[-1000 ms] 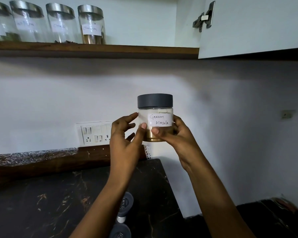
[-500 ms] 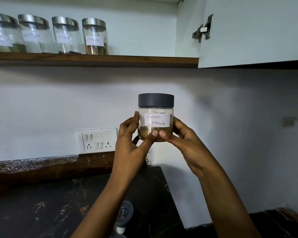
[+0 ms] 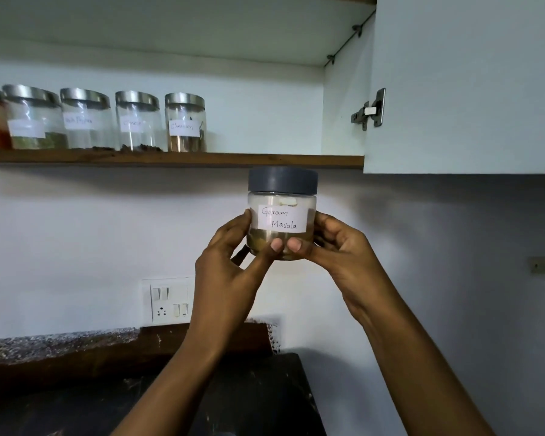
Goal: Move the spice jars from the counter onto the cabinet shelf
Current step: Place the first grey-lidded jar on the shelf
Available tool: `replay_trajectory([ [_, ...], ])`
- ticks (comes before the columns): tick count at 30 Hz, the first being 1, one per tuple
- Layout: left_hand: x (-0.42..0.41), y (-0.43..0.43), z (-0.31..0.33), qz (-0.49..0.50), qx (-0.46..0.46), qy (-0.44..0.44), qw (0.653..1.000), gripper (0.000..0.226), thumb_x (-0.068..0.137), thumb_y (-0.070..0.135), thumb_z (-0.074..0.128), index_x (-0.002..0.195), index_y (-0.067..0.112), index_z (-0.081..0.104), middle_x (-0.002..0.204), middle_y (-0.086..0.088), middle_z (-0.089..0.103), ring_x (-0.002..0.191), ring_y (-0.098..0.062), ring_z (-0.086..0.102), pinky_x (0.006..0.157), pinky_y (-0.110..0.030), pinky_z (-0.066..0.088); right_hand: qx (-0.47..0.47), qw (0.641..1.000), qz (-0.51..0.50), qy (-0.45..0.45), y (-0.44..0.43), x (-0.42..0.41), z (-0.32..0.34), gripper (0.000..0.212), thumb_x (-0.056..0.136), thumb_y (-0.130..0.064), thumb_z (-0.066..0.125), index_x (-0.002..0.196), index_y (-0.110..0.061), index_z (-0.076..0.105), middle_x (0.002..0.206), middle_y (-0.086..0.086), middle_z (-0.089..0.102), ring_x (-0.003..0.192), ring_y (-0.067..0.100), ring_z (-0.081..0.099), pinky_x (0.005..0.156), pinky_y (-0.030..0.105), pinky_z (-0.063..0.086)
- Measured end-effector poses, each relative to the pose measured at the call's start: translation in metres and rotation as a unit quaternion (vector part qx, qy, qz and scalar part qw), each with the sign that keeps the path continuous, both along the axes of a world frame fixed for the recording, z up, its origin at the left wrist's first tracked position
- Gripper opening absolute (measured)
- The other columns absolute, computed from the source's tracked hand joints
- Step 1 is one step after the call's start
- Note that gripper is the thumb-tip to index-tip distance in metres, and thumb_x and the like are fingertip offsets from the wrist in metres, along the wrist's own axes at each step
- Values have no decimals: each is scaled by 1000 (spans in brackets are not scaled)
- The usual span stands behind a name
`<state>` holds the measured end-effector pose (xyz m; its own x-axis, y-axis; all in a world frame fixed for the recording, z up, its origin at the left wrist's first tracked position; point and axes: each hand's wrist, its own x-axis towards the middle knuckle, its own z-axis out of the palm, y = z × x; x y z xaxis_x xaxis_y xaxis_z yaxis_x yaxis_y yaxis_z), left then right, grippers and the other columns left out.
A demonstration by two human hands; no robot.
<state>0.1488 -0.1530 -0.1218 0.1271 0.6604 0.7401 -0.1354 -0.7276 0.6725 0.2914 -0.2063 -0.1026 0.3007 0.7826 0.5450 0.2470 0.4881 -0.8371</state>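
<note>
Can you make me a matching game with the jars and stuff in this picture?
Things:
1. Garam Masala jar
2. Cinnamon jar
3. switch plate
4. cabinet door

Places or states:
A. swung open, on the right
B. held in both hands
C. on the wall, under the shelf
D. last in the row on the shelf

Pairs: 1-B, 2-D, 3-C, 4-A

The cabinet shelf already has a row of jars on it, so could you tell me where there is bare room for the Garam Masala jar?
The shelf is bare between the rightmost steel-lidded jar and the cabinet side wall, just above the Garam Masala jar held by the left hand and right hand. Left of that, the jars stand packed side by side.
</note>
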Motion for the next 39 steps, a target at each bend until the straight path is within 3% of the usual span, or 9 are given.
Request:
replay_trajectory([
  [6,-1,17,41,11,56,-13,998,49,82,22,70,127,32,53,114,22,59,100,20,55,79,2,41,43,999,5,-34,17,0,43,54,71,-23,77,123,-24,61,114,-10,69,111,9,62,100,33,47],
  [12,2,48,87,51,98,21,994,50,86,26,69,130,33,47,95,34,55,86,21,56,81,-3,44,52,997,37,-46,47,5,93,41,74,-13,76,111,-24,63,96,-14,72,91,-3,67,80,9,50],
  [14,4,67,106,80,117,48,989,41,86,34,67,126,28,57,88,26,63,83,8,61,81,-15,50,48,996,32,-61,63,7,115,40,75,-10,75,112,-18,63,97,-10,71,88,-3,67,73,6,50],
  [17,10,94,129,117,127,82,982,37,82,42,60,114,24,65,98,8,73,94,-11,66,86,-37,54,37,996,21,-83,90,11,140,43,76,-8,75,117,-8,61,103,-1,69,93,8,65,77,13,48],
  [21,14,125,152,177,110,136,968,25,88,31,62,109,19,67,93,4,71,89,-15,64,64,-17,44,12,994,10,-104,125,16,160,47,77,-7,74,121,-5,57,106,2,66,99,14,62,74,13,45],
  [23,16,135,158,201,87,160,962,25,89,29,62,110,17,67,91,2,69,85,-15,61,57,-17,37,-5,994,4,-110,141,16,165,49,77,-6,74,122,-2,55,106,5,64,97,15,60,72,12,44],
  [29,17,165,166,229,48,195,953,24,88,26,63,107,11,67,95,-7,71,83,-20,60,65,-23,38,-48,993,-6,-108,179,14,167,46,75,-6,76,117,0,58,105,9,65,95,17,58,84,22,43],
  [35,15,184,176,275,16,268,923,30,83,36,69,77,9,56,75,-5,57,79,-25,58,58,-28,35,-83,985,-41,-145,203,14,174,23,70,-10,81,87,-6,65,95,9,66,91,20,60,88,32,47],
  [39,16,192,181,272,2,283,920,37,79,39,72,88,4,64,80,-8,61,83,-28,63,62,-29,39,-105,984,-42,-140,210,14,176,23,70,-10,80,71,-14,58,100,12,67,98,24,61,99,40,47],
])
